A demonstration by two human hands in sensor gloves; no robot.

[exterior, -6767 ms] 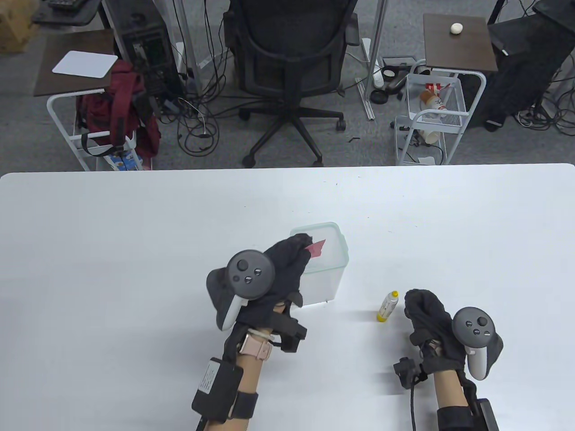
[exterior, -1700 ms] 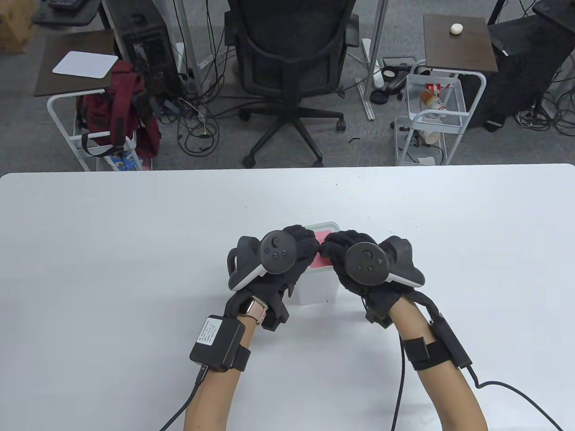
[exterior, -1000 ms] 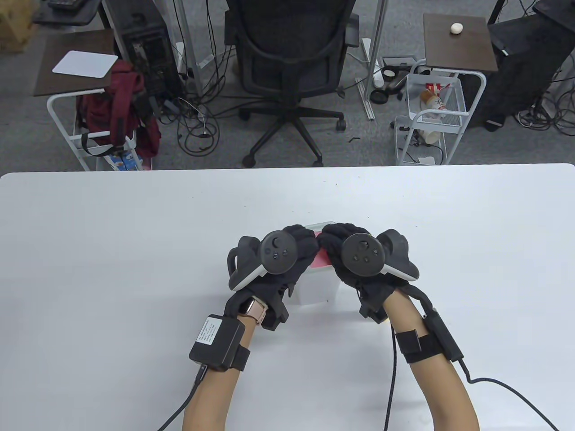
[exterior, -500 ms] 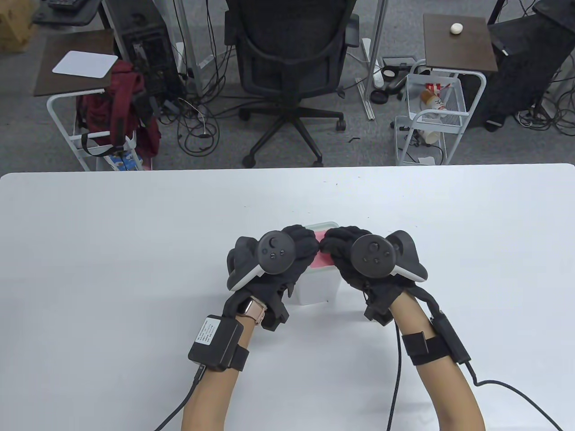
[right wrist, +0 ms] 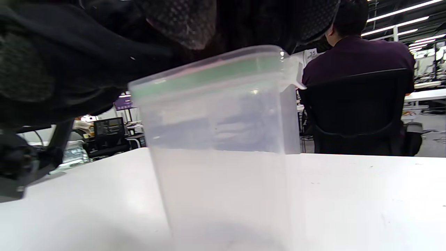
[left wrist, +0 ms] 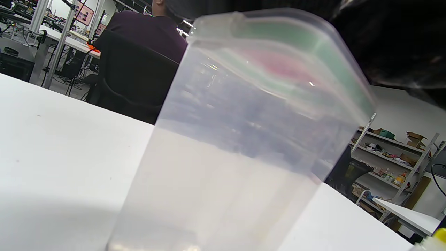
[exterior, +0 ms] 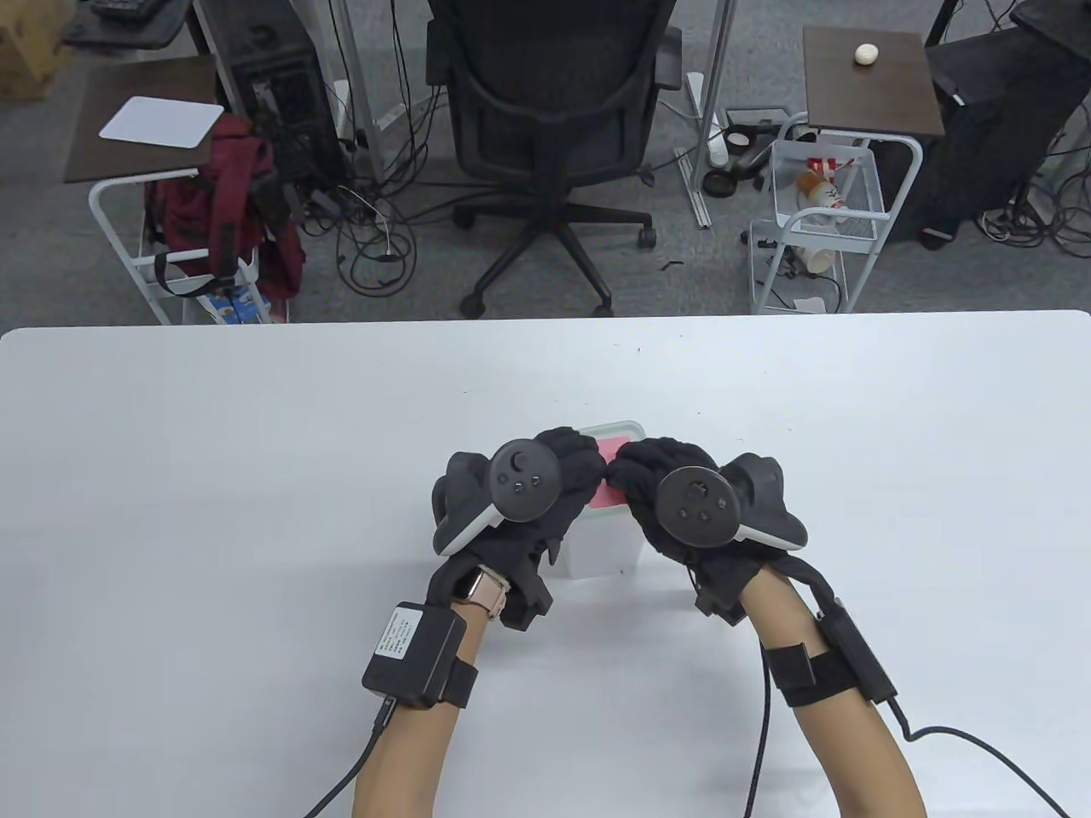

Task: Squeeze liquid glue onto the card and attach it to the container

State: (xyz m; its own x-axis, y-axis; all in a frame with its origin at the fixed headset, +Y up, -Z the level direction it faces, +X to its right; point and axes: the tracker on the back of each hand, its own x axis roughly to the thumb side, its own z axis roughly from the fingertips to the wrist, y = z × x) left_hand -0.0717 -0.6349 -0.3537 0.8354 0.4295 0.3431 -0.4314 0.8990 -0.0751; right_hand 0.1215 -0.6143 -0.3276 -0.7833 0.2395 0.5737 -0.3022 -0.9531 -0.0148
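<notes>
On the white table point(exterior: 256, 511), a little toward the person from its middle, stands the translucent container point(exterior: 601, 545), upright, with a green-rimmed lid point(exterior: 629, 424) on top; both gloved hands lie over that lid from either side, so most of the top is hidden in the table view; the left hand point(exterior: 545, 494) comes over the left edge, its fingers bent down onto the lid; the right hand point(exterior: 665, 494) comes over the right edge in the same way; their fingertips nearly meet above the middle of the lid; between them shows a strip of the red card point(exterior: 609, 473), lying flat on the lid; both hands press on or beside the card, and neither is wrapped around anything that I can make out; how wide the fingers are spread I cannot tell, since the trackers and gloves cover them; the left wrist view looks up along the container's wall point(left wrist: 226, 157), where the green band of the lid point(left wrist: 334, 59) and a pink blur of the card point(left wrist: 278, 64) show through the plastic, with the dark glove point(left wrist: 400, 42) at the top right; a yellow tip point(left wrist: 439, 234) shows at the lower right corner, too cut off to name; the right wrist view shows the same container point(right wrist: 223, 157) standing on the table point(right wrist: 366, 195), the glove point(right wrist: 69, 52) draped over its lid point(right wrist: 209, 75); beyond the table stand a black office chair point(exterior: 545, 111), a red backpack point(exterior: 226, 196) on a white rack, and a white wire cart point(exterior: 822, 213).
</notes>
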